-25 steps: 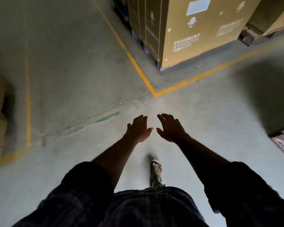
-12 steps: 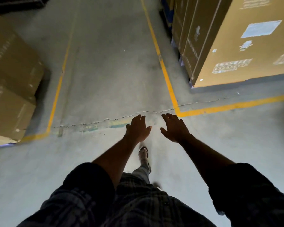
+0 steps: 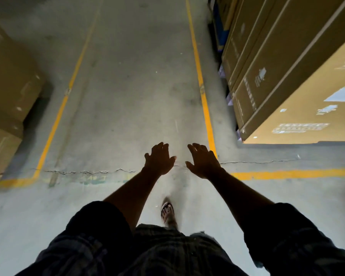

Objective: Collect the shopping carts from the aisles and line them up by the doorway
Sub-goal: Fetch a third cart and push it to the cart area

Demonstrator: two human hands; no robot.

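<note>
No shopping cart is in view. My left hand (image 3: 158, 158) and my right hand (image 3: 202, 161) are held out side by side in front of me, palms down, fingers spread, holding nothing. They hover over the concrete floor at the mouth of an aisle (image 3: 133, 80) bounded by two yellow floor lines. One sandalled foot (image 3: 167, 211) is stepping forward below the hands.
Tall cardboard boxes (image 3: 299, 82) on a pallet line the aisle's right side. More brown cartons (image 3: 6, 90) stand stacked at the left. A crack (image 3: 84, 172) crosses the floor just ahead, and a yellow line (image 3: 287, 173) runs off to the right.
The view has swung left and moved forward, so the aisle between the yellow lines now lies straight ahead. The right boxes are closer. Both hands stay held out, empty.
</note>
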